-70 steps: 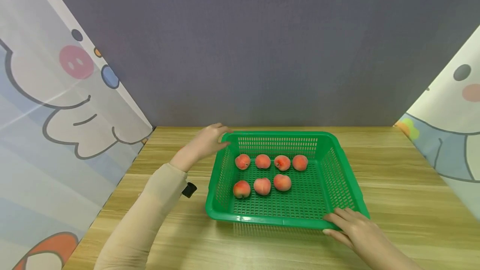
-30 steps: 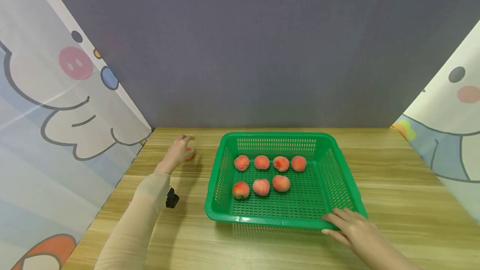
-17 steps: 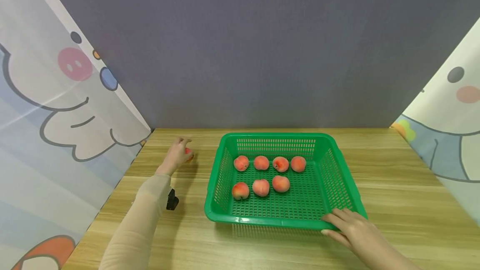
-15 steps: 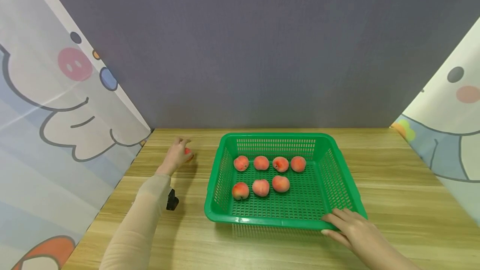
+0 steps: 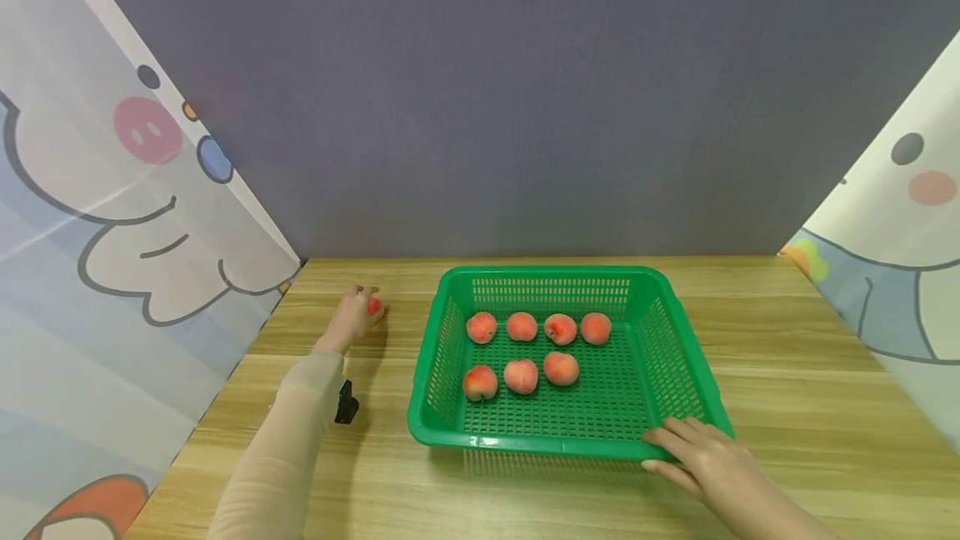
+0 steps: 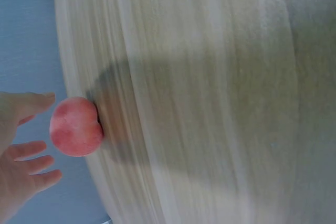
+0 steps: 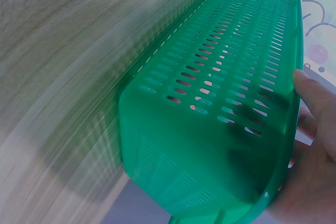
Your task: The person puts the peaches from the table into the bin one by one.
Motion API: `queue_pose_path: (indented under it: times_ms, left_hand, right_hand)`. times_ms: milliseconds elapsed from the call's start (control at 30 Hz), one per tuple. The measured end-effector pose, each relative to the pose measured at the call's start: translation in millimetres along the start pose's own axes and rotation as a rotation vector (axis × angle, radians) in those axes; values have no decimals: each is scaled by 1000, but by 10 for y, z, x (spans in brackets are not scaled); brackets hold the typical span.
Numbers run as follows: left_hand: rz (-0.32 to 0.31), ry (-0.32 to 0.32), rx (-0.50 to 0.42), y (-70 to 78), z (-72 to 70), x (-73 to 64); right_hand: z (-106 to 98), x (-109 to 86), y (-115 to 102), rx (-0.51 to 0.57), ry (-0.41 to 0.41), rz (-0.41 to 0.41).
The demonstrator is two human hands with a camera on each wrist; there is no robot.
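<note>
At the left of the wooden table, my left hand point(image 5: 350, 319) is beside a single peach point(image 5: 375, 307). In the left wrist view that peach point(image 6: 76, 126) rests on the wood, and my thumb and spread fingers point(image 6: 32, 164) reach toward it with a gap showing. My right hand point(image 5: 701, 457) grips the front right corner of the green plastic basket point(image 5: 525, 443). In the right wrist view the thumb lies outside the basket's rim and the other fingers go over it. Inside the basket, several peaches point(image 5: 521, 377) lie in two rows toward the left.
The wooden table point(image 5: 810, 407) extends on both sides of the basket and in front of it. A grey wall point(image 5: 525, 107) rises behind the table. Cartoon-printed sheets point(image 5: 112, 190) hang at the left and right. A black wrist device point(image 5: 347, 403) sits at my left wrist.
My left hand has moved from the basket's left rim out to the peach on the table, and more of that peach now shows. My right hand stays on the basket corner.
</note>
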State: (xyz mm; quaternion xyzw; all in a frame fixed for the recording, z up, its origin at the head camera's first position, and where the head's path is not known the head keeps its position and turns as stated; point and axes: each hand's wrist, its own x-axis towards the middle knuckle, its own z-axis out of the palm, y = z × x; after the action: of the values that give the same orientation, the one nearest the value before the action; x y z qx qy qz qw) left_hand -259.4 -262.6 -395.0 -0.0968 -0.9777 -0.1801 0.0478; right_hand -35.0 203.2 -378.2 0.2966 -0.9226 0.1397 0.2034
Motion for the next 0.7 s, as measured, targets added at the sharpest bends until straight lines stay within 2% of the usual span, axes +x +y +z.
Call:
queue_pose_path:
  times_ms: [300, 700]
  left_hand:
    - [10, 10, 46, -85, 75, -1]
    - [-1, 42, 29, -86, 125, 5]
  right_hand:
    - [5, 2, 1, 1, 1, 2]
    - [6, 3, 1, 0, 2, 1]
